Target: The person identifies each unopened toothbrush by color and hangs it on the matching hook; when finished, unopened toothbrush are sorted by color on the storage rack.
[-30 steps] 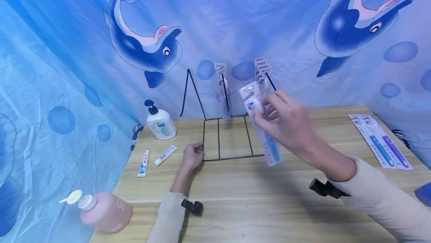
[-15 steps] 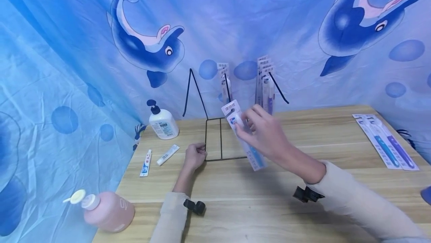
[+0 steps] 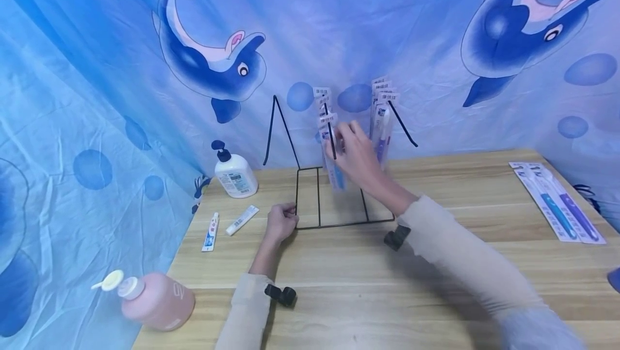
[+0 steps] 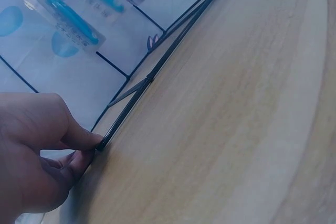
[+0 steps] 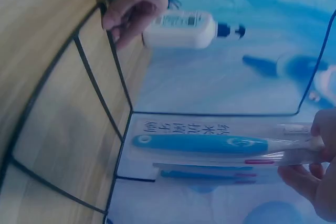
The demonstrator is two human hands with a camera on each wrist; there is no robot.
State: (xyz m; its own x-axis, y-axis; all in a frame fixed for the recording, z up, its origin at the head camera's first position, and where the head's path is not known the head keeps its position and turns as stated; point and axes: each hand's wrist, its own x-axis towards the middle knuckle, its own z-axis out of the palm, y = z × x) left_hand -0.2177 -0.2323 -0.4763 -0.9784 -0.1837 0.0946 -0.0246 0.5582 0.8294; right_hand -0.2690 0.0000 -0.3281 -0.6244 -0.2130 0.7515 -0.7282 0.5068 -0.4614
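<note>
My right hand pinches a packaged blue toothbrush by its upper part, at the middle hook of a black wire rack. The hook's wire passes in front of the pack's header card; whether it runs through the card's hole is hard to tell. Behind it, other toothbrush packs hang on that hook. Several more packs hang from the right hook. My left hand pinches the front left corner of the rack's base, with thumb and fingertips on the wire in the left wrist view.
A white pump bottle and two small tubes stand or lie left of the rack. Nearer is a pink pump bottle. Two toothbrush packs lie at the table's right. A blue dolphin-printed curtain hangs behind.
My right hand has carried the toothbrush pack left and away from me, from in front of the rack to the middle hook. The left hand stays on the rack's corner.
</note>
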